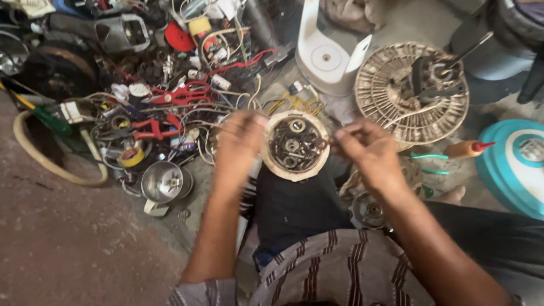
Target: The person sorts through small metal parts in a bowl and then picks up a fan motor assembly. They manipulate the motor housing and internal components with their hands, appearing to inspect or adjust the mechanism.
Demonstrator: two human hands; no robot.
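Left hand (238, 144) blurred, gripping rim of round tray (274, 164) of washers and nuts. Right hand (365, 148) fingertips pinched at its edge; contents unclear.

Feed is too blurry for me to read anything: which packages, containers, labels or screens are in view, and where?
Round tub: between both hands, cream rim, full of dark metal rings.
Squeeze bottle: floor at right, amber body, red nozzle.
Tape roll: left pile, yellow.
No labels or screens can be made out.

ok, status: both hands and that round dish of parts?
Left hand grips round shallow cream dish of metal washers by its left rim. Right hand pinches at right rim, fingertips blurred. Nothing between them.
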